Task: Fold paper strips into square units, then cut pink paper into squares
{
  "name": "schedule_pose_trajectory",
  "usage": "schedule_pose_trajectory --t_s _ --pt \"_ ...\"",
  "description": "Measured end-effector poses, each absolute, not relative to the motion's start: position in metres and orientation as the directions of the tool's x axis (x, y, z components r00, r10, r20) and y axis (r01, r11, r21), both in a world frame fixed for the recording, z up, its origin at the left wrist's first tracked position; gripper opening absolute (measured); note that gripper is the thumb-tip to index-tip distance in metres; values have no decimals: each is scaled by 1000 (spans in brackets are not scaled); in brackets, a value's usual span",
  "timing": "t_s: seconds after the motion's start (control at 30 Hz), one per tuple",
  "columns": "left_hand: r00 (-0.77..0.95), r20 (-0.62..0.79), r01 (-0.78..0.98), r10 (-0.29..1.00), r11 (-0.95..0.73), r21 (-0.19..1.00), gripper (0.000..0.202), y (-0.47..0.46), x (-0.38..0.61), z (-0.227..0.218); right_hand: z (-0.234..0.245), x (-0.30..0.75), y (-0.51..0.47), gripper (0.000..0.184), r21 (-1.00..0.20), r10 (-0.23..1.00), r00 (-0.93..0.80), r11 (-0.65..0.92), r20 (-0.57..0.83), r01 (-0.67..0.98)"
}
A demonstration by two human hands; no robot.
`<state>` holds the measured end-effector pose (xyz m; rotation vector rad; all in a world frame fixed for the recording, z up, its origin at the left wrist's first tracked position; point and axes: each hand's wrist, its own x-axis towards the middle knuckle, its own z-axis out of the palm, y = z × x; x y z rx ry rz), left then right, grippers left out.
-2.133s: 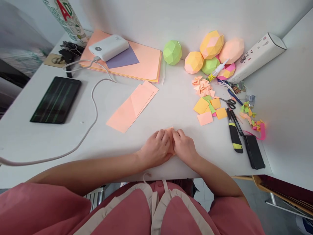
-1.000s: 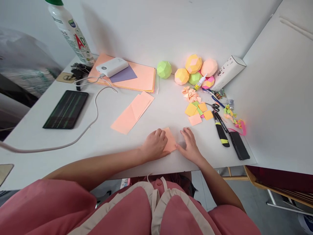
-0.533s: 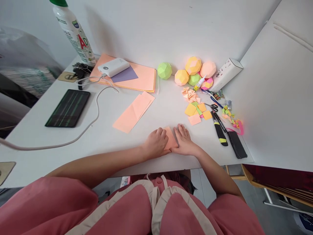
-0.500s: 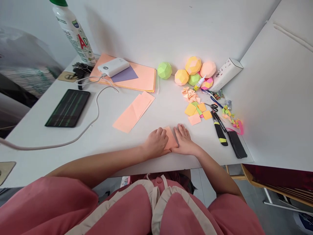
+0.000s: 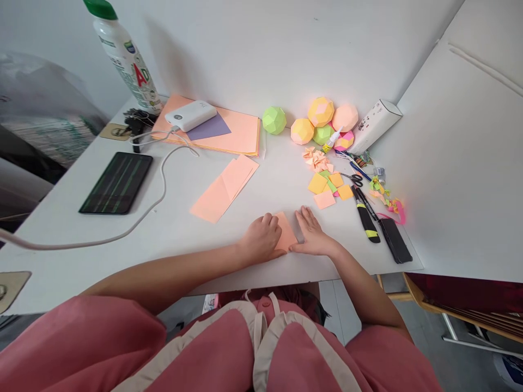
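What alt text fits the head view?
Both bare hands press a small peach paper square flat at the near edge of a white table: left hand curled on it, right hand open at its right edge. Behind lie a long peach strip, folded paper balls and a dark phone.

A home craft desk: paper balls (image 5: 322, 117), scissors (image 5: 354, 177), phone (image 5: 116, 182)

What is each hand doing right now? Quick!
Left hand: fingers curled on the left side of the paper; a grip cannot be told.
Right hand: open, flat on the table, thumb at the paper's edge.
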<state>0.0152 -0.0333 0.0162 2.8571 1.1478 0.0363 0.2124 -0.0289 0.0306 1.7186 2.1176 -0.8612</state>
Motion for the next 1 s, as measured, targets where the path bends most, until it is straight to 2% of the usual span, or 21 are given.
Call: schedule_pose_trajectory --t_s 0.4,0.57,0.67,0.73,0.8,0.83,0.9,1.0 --pt "732 8 680 682 -731 56 57 -33 15 17 20 236 -28 94 -387 800 -380 202 -465 900" --pt "732 16 679 681 -732 54 58 -33 15 16 12 240 -29 89 -417 819 -371 181 -437 891" --pt "735 18 677 678 -735 45 60 -33 15 14 8 235 -35 81 -482 872 -348 154 -345 862" --pt "735 39 675 677 -736 42 59 -32 15 12 5 226 -42 69 -503 932 -295 156 -209 850" --pt "736 58 673 675 -738 46 58 -32 15 11 2 216 -50 58 -467 941 -329 256 -80 846" --pt "737 64 672 673 -739 49 58 -32 15 10 1 211 -53 56 -425 924 -376 313 -72 849" --pt "740 67 667 669 -743 54 57 -32 15 11 -1 203 -57 53 -321 896 -433 382 -100 867" --pt "743 59 665 666 -746 48 56 -33 14 14 0 197 -59 52 -207 886 -433 397 -167 894"
